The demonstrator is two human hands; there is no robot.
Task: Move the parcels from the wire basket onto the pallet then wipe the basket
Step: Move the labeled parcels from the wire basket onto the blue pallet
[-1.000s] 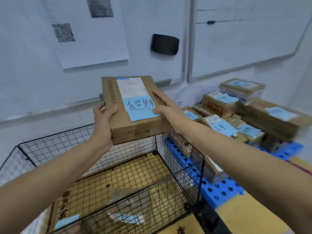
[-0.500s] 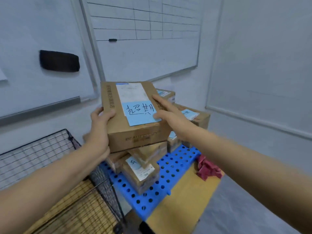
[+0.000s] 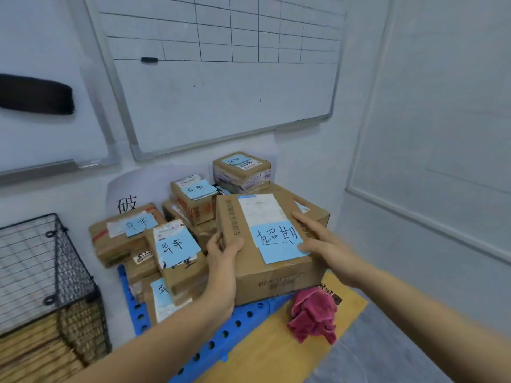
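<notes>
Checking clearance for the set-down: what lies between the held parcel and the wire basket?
In the head view, stacked parcels with blue notes on the blue pallet fill that stretch.

The held parcel (image 3: 276,275) is seen in plain brown cardboard, marked with a white label and a pale blue note (image 3: 276,241) written on in black. The stacked parcels (image 3: 177,244), to the left and farther back, are shown in the same brown. They are patched with pale blue notes and white labels, and some are printed in red. The pallet (image 3: 235,335) is coloured bright blue and dotted with dark round holes. A crumpled cloth (image 3: 312,313) at near right is coloured deep pink. The wire basket (image 3: 69,261) at left is patterned as a black grid. The whiteboard (image 3: 221,106) at the far side is ruled with black lines.
</notes>
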